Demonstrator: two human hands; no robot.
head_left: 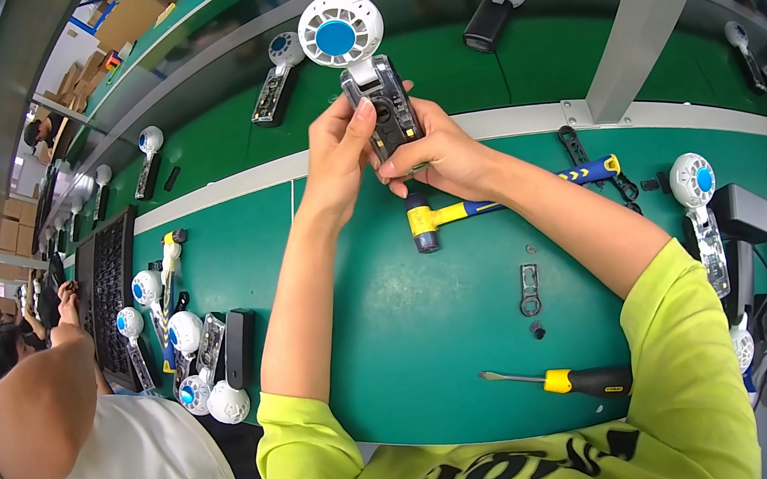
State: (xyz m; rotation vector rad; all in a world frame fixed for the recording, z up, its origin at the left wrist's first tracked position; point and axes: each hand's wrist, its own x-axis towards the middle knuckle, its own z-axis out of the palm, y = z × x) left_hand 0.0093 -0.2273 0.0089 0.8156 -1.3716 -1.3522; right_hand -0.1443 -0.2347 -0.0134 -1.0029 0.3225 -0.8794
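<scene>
Both my hands hold a handheld fan [382, 88] up over the far side of the green bench. Its round white grille with a blue centre points up, and circuitry shows in its dark, opened handle. My left hand [335, 158] grips the handle from the left, its thumb lying on the front. From the right, my right hand [447, 156] wraps the lower end with the thumb across it. Just below my right forearm lies a blue and yellow mallet [445, 215]. A loose dark handle cover [530, 290] and a small black part [538, 329] rest nearer me.
A yellow and black flat screwdriver [570, 381] lies near the front edge. More fans [184, 332] crowd the left, beside another mallet [161, 322]; others stand right [695, 187]. A metal post [641, 19] rises at the far right. A co-worker [81, 432] sits at left.
</scene>
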